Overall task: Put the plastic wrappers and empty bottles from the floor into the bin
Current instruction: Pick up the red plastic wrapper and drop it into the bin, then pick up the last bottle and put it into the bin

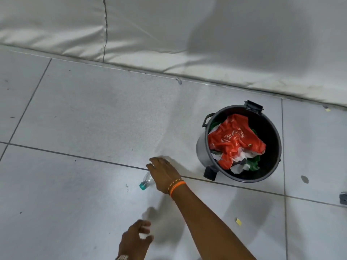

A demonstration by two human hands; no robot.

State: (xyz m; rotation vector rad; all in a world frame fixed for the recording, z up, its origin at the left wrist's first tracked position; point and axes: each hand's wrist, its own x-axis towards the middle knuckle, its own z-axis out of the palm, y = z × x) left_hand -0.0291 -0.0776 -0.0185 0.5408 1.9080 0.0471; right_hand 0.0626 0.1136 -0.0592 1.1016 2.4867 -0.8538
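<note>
Bottles number one on the tiled floor (78, 113): a clear plastic bottle (148, 181) with a teal cap, lying on its side, its body under the right hand (165, 175); that hand (orange bands at the wrist) rests over it with fingers curved, whether gripping cannot be told. One black bin (271, 147) stands to the right, holding an orange wrapper (232, 139) and other crumpled plastic; the left hand (136, 239), nearer the camera and apart from the bottle, pinches something small and white (143, 235).
</note>
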